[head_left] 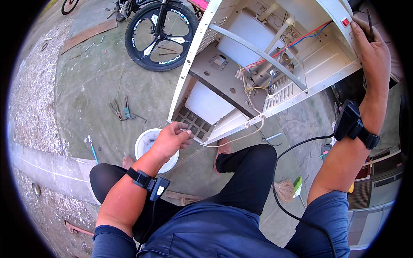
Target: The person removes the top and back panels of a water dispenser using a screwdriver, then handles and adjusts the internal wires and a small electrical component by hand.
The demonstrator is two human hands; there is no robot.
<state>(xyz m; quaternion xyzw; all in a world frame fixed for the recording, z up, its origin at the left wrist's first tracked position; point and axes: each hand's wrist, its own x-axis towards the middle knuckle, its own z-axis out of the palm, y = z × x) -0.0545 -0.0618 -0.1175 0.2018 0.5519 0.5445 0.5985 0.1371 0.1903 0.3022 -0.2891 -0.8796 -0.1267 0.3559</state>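
A white metal appliance casing, perhaps a water dispenser, is tilted in front of me with its inside exposed. Red and blue wires, pale tubing and a white tank show within. My left hand has its fingers closed at the casing's lower left corner, beside a grille. At the upper right edge, near a red switch, my right hand grips the casing with the thumb on its face. A thin dark rod rises by the right fingers; whether they hold it is unclear.
A white bucket stands beside my left forearm. Pliers and a blue-handled tool lie on the floor to the left. A bicycle wheel is behind them. A brush is near my right knee, and a pale cord trails from the casing.
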